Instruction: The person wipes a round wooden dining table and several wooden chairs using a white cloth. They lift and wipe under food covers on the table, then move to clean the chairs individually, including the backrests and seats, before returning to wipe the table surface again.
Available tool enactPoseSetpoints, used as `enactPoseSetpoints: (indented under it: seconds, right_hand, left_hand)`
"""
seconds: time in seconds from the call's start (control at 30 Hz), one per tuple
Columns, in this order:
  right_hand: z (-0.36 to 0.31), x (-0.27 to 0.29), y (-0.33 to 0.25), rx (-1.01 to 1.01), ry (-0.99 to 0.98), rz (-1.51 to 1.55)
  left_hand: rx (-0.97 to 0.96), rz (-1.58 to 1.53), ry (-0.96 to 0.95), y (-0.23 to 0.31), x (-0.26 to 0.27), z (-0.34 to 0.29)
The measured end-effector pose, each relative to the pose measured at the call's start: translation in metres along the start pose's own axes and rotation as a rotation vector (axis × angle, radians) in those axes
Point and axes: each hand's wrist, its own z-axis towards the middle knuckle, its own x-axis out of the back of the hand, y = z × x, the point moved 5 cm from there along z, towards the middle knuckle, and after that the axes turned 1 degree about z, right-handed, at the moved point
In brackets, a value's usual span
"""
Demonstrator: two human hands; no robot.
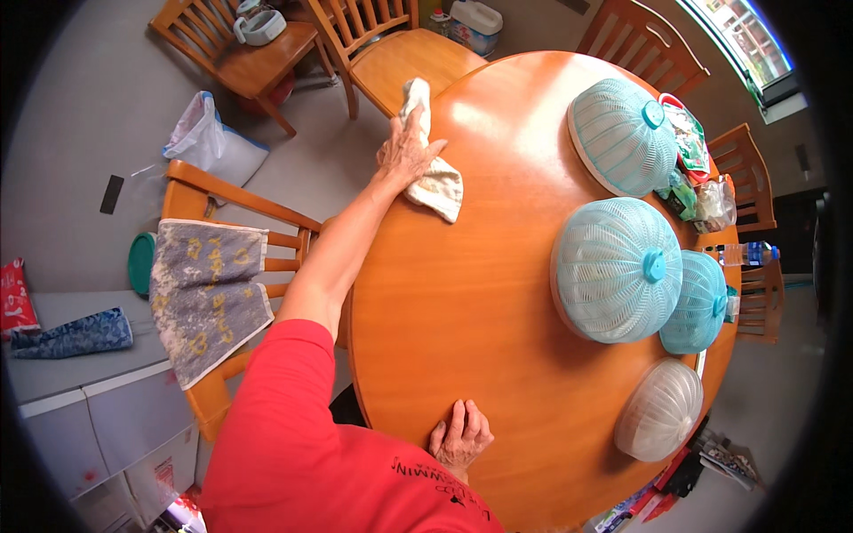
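My left arm, in a red sleeve, reaches out to the far left edge of the round wooden table [498, 293]. There my left hand [406, 155] presses down on a whitish cloth [438, 190], closed over it. One end of the cloth lies flat on the tabletop and the other sticks up past my fingers at the rim. My right hand [461, 437] rests on the near part of the table with loosely bent fingers and holds nothing. Most of the right arm is hidden behind my shirt.
On the table's right side stand blue mesh food covers [613, 266] and a clear one [659, 410]. Beyond them are plastic bags [713, 204] and a bottle [746, 255]. Wooden chairs ring the table; a grey towel [209, 289] hangs over one [293, 222] at the left.
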Motion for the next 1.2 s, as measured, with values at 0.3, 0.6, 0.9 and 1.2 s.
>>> enactPoseSetpoints:
  seconds: [0.3,0.6,0.9,1.2]
  right_hand:
    - [0.002,0.009,-0.003,0.03,0.101,0.009]
    - [-0.008,0.009,0.003,0.055,0.172,0.151]
    - [-0.057,0.026,0.033,0.072,0.225,0.723]
    - [-0.152,0.052,0.069,-0.456,-0.427,1.518]
  left_hand:
    - [-0.04,-0.103,0.091,-0.053,0.014,-0.149]
    - [0.116,-0.515,0.175,-0.074,-0.001,-0.35]
    - [0.163,-0.192,0.11,-0.026,-0.019,-0.533]
    - [-0.462,-0.204,0.106,0.097,-0.01,-0.639]
